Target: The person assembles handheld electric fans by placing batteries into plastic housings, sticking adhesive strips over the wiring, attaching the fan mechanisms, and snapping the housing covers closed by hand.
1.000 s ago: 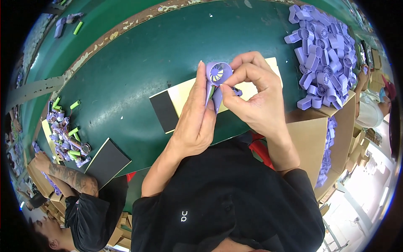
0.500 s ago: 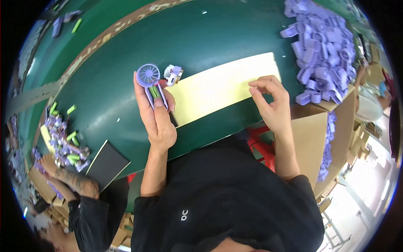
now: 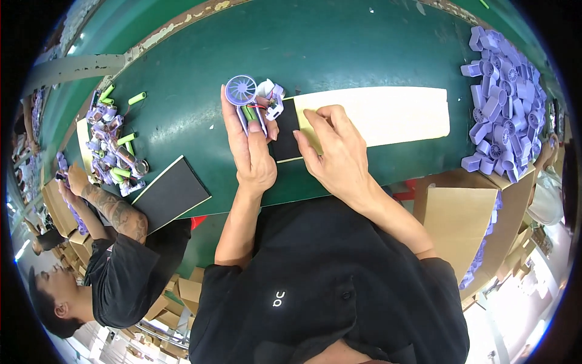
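Observation:
My left hand (image 3: 253, 159) grips a purple handheld fan housing (image 3: 241, 91), its round slatted head pointing away from me. In the housing's handle lies a green battery cell (image 3: 249, 113), partly covered by my thumb. A small white and purple fan part (image 3: 271, 99) sits just right of the round head, with a red wire showing between them. My right hand (image 3: 336, 142) is to the right of the housing, fingers bent and apart, holding nothing. Below it are a black pad (image 3: 286, 136) and a long pale yellow sheet (image 3: 400, 115).
Purple housings (image 3: 506, 103) are heaped at the right, above a cardboard box (image 3: 454, 224). At the left lies a pile of fan parts and green cells (image 3: 115, 145), near a co-worker's tattooed arm (image 3: 115, 209). Another black pad (image 3: 173, 188) rests on the green table (image 3: 364, 54).
My right hand has moved left, from the yellow sheet's far end toward the housing in my left hand. The whole view has shifted. My left hand keeps its hold.

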The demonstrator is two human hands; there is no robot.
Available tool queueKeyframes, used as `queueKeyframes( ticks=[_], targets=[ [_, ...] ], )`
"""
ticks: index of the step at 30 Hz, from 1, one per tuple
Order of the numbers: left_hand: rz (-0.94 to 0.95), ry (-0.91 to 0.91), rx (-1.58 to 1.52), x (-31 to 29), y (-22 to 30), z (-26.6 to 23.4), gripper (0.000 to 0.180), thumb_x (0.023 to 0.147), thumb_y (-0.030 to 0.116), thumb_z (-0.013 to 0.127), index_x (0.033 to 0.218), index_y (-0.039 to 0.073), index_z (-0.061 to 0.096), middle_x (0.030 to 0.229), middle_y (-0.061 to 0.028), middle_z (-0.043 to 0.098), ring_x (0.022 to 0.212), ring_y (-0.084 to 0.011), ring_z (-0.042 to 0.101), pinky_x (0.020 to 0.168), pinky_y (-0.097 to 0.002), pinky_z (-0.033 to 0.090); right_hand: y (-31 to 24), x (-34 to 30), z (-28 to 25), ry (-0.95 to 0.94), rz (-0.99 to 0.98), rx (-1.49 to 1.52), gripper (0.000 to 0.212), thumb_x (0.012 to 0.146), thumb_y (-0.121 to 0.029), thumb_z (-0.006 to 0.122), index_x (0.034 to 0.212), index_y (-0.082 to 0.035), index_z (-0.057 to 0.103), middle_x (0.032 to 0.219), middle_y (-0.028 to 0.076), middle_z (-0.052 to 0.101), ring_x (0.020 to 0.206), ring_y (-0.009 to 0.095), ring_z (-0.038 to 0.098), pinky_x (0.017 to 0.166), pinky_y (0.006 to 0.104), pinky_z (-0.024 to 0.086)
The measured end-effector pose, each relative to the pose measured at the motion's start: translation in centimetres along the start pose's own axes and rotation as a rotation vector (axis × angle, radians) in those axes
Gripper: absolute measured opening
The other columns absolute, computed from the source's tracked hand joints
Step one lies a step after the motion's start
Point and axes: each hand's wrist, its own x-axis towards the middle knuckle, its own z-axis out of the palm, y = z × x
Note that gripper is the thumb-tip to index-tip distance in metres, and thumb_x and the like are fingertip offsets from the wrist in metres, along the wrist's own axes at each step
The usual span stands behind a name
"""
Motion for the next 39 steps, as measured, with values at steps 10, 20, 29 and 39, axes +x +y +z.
queueKeyframes(
  ticks=[10,20,29,39],
  targets=[
    [0.04,0.05,0.015,-0.6,-0.5,0.6,0.066,0.108,0.011,0.038,0.167,0.003,0.01,0.128,-0.0102,0.054,0.086,-0.0136,0.052,0.075,-0.0293,0.046,0.2,1.7,2.1,-0.073,-0.133,-0.285,0.042,0.086,-0.006,0.075,0.125,0.01,0.066,0.106,0.012,0.058,0.087,0.028,0.066,0.069,0.0385,0.056],
    [-0.004,0.042,0.069,-0.6,-0.8,0.1,0.067,0.109,0.008,0.036,0.168,0.001,0.005,0.128,-0.0137,0.055,0.088,-0.0158,0.057,0.077,-0.0302,0.049,0.8,4.3,0.5,-0.149,0.069,0.107,0.024,0.08,0.002,0.08,0.101,-0.002,0.07,0.086,0.008,0.06,0.061,0.02,0.06,0.059,0.0344,0.05],
    [0.003,0.019,0.048,-0.6,-1.3,-0.1,0.069,0.109,0.007,0.035,0.168,0.001,0.0,0.134,-0.0152,0.054,0.084,-0.0149,0.054,0.077,-0.0318,0.051,1.0,4.0,-1.4,-0.239,0.204,0.339,0.013,0.083,0.0,0.081,0.089,0.0,0.07,0.078,0.005,0.062,0.064,0.011,0.059,0.059,0.0286,0.048],
    [-0.08,-0.099,0.005,-0.9,3.9,3.3,0.067,0.108,0.009,0.037,0.166,-0.001,0.006,0.129,-0.0118,0.056,0.079,-0.0088,0.047,0.071,-0.0254,0.043,-3.0,5.9,-11.6,-0.446,0.325,0.544,0.013,0.083,0.004,0.081,0.087,-0.002,0.07,0.082,-0.001,0.067,0.071,0.004,0.059,0.063,0.0204,0.045]
  ],
)
